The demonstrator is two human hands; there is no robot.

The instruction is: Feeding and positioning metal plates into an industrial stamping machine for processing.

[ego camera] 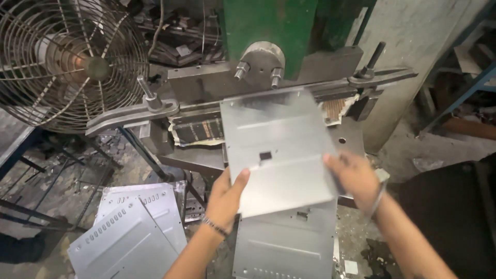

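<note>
I'm seeing both hands, left (226, 195) & right (354, 177), clamping sheet (276, 147) edges mid-frame; thin, stiff, prob. light, sharp-edged, slippery.

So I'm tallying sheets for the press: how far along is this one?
Done: slotted panels lie stacked at lower left. In hand: left hand and right hand hold a metal sheet at the green press. Left: another sheet lies underneath.

dusty workshop floor (62, 196), slotted sheet-metal panels (132, 232) piled on it, flat panel stack (287, 248) beside
</note>
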